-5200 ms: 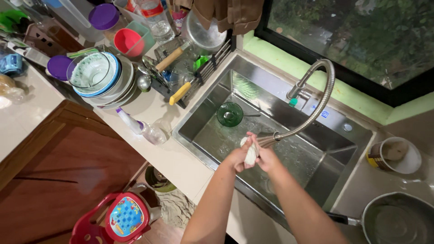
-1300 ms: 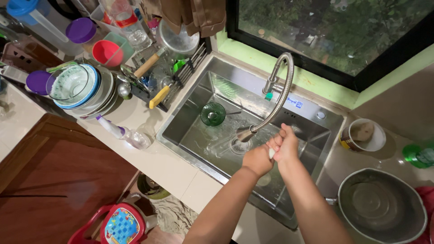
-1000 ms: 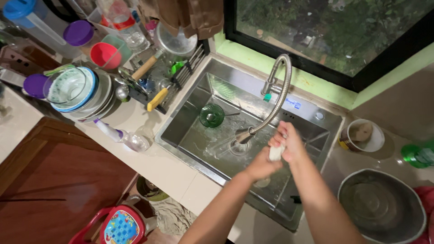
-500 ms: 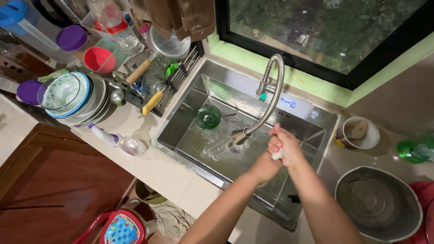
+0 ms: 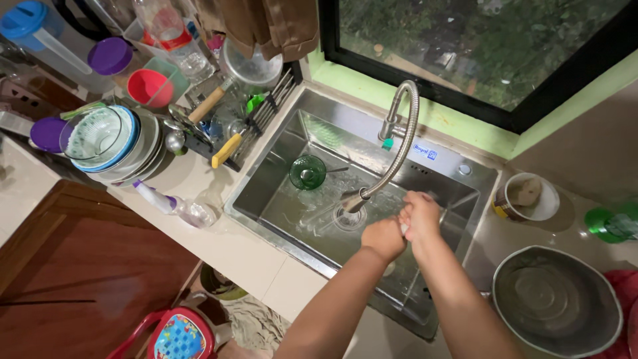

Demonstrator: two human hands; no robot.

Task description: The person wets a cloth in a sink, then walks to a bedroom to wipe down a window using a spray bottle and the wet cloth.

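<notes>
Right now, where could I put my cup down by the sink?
Bare counter lies along the sink's near rim, right of the spray bottle. Another patch sits between the white bowl and the big metal pan. The dish stack and utensil rack corner is crowded.

The hands (image 5: 402,229) hide nearly all of the white cloth (image 5: 403,228) between them

Home kitchen: stainless steel sink (image 5: 458,183) with coiled spring tap (image 5: 402,143), stacked plates (image 5: 133,149) on tiled worktop (image 5: 232,242).
</notes>
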